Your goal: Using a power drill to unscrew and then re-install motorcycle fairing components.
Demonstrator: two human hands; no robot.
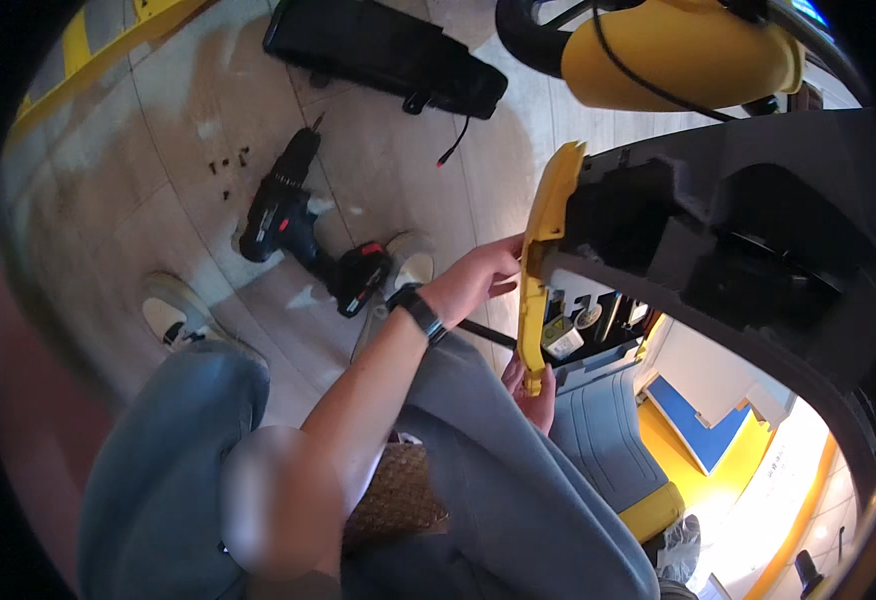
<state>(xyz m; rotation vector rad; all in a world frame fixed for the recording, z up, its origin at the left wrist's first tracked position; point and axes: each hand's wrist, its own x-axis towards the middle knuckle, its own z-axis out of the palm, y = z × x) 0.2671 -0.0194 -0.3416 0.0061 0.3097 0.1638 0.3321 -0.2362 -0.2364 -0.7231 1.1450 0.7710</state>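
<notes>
A narrow yellow plastic trim panel (535, 290) stands upright against the edge of a dark scooter body (693, 240). I cannot tell whether the two are joined. My left hand (473, 283), with a dark watch at the wrist, is at the panel's outer side. Its fingertips pass partly behind the panel, so its grip is only partly visible. Lower down, my right hand (536, 400) is closed around the panel's bottom end. Beside the panel, an opening in the body shows a pale labelled box (562, 338) and other parts.
A cordless drill (288, 215) lies on the floor by my feet, near several small screws (226, 165). Beyond it lies a long black case (383, 55) with a short cable. A yellow fender (658, 58) and black wheel stand at the back. A grey footboard (608, 440) is at right.
</notes>
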